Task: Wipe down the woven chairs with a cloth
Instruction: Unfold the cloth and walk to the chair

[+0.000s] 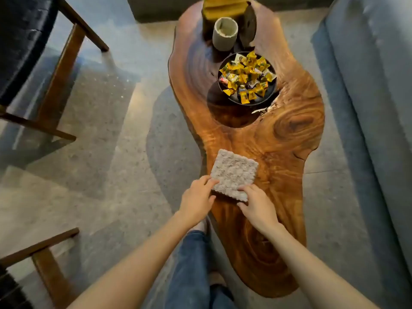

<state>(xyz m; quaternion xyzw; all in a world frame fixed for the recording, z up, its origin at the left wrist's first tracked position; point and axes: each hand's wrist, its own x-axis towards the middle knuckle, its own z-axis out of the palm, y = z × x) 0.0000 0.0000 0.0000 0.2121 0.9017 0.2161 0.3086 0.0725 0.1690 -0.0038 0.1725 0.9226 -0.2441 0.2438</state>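
Note:
A grey, nubby cloth point(234, 170), folded into a square, lies on the near part of a live-edge wooden coffee table point(278, 157). My left hand point(196, 197) pinches the cloth's near left corner between thumb and fingers. My right hand point(256, 204) grips the near right corner, fingers on top and thumb under the edge. Two dark chairs with wooden frames stand at the left: one at the upper left point(29, 52), another at the lower left point(40, 264). Their seats are mostly out of frame.
A black bowl point(268, 94) of yellow wrapped sweets sits mid-table, with a grey cup point(224, 34) and dark wooden pieces point(247, 23) behind it. A blue-grey sofa point(374, 85) runs along the right. My jeans-clad legs point(191, 264) stand by the table's left edge on the grey floor.

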